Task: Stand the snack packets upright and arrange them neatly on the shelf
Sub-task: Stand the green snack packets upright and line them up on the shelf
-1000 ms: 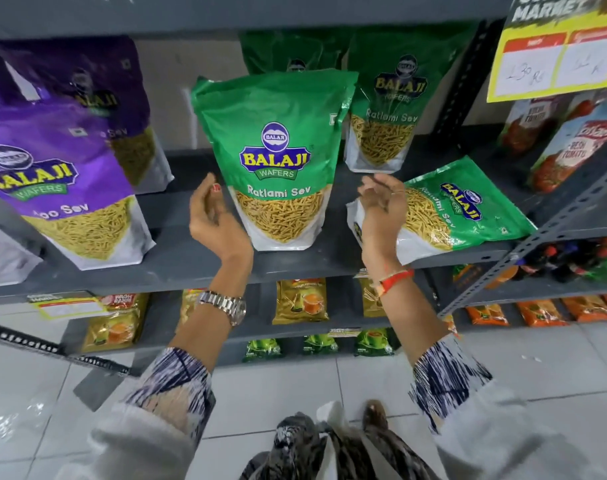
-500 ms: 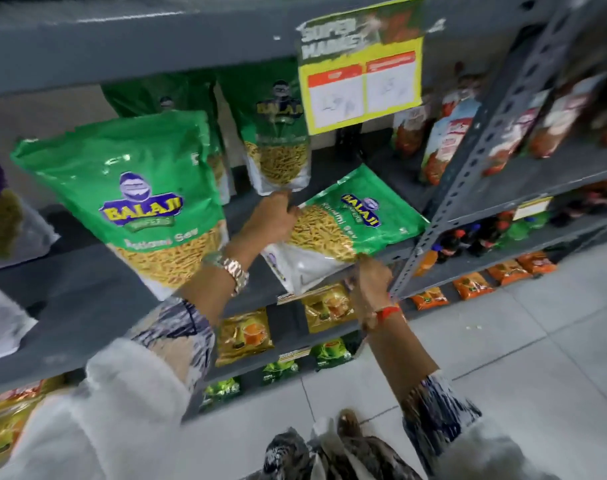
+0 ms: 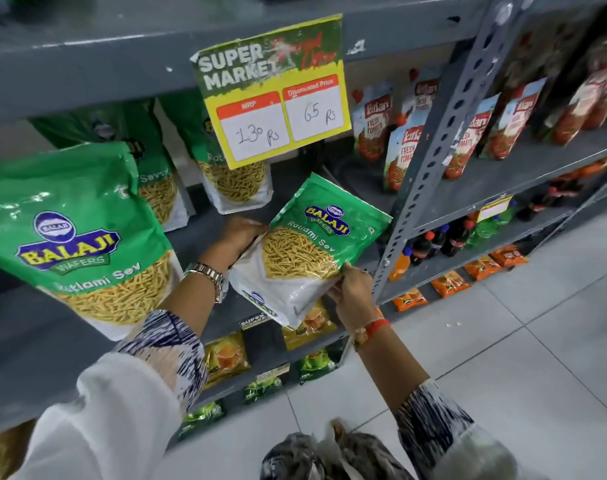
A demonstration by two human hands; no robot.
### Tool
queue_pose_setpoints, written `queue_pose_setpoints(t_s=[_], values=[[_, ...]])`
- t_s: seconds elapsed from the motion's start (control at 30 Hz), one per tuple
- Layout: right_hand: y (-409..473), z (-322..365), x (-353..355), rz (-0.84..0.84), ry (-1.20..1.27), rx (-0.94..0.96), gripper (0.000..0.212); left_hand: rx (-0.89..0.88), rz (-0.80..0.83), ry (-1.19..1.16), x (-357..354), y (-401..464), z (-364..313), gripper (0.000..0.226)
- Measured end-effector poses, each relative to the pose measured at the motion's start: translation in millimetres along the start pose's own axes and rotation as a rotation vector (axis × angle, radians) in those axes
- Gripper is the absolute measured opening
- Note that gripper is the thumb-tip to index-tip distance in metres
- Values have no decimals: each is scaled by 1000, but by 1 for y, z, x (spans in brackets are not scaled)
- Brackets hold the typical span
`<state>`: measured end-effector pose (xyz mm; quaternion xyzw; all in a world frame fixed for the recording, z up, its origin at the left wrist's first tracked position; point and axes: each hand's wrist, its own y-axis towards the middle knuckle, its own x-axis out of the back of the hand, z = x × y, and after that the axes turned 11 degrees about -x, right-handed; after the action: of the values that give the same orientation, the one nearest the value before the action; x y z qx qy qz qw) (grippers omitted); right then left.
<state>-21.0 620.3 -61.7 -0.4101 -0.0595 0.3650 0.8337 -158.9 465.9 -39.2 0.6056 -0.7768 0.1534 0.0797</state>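
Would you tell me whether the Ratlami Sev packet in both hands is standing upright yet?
Not yet: the tilted packet leans between left hand and right hand.

Grey metal shelf [image 3: 198, 237] runs across mid-frame, with a perforated upright post [image 3: 433, 168] right of centre. Standing on it: large green Balaji packet [image 3: 80, 237] at left edge, two more green packets [image 3: 236, 181] behind at centre — one partly hidden. Right of the post, tomato pouches [image 3: 374, 126] upright on the adjoining shelf. Price card [image 3: 274, 91] hangs from the shelf above.
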Motion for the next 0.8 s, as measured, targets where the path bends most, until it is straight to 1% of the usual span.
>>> queue_pose_setpoints(t_s=[0.03,0.1,0.13,0.23,0.33,0.4,0.47,0.6,0.7,0.8], values=[[0,0,1,2,-8,18,32,18,-44,38,-2,-7,-5,12],[-2,0,5,-8,-49,48,33,38,-116,124,-5,-21,-8,22],[-5,1,7,-23,-67,47,33,42,-147,139,-6,-28,-6,24],[-13,6,14,-53,-58,26,30,32,-229,32,-5,-53,3,14],[-22,3,19,-32,-80,114,27,-69,-312,10,-2,-82,13,16],[-30,-2,20,7,-66,194,27,-110,-351,26,0,-104,17,20],[-39,-9,20,52,-67,254,26,-113,-406,-15,3,-130,18,23],[-62,-14,23,155,-89,320,23,-150,-496,-95,13,-169,16,23],[-75,-8,25,168,-97,340,24,-149,-524,-254,17,-186,17,18],[-87,-8,27,167,-138,356,21,-154,-528,-314,19,-200,19,13]])
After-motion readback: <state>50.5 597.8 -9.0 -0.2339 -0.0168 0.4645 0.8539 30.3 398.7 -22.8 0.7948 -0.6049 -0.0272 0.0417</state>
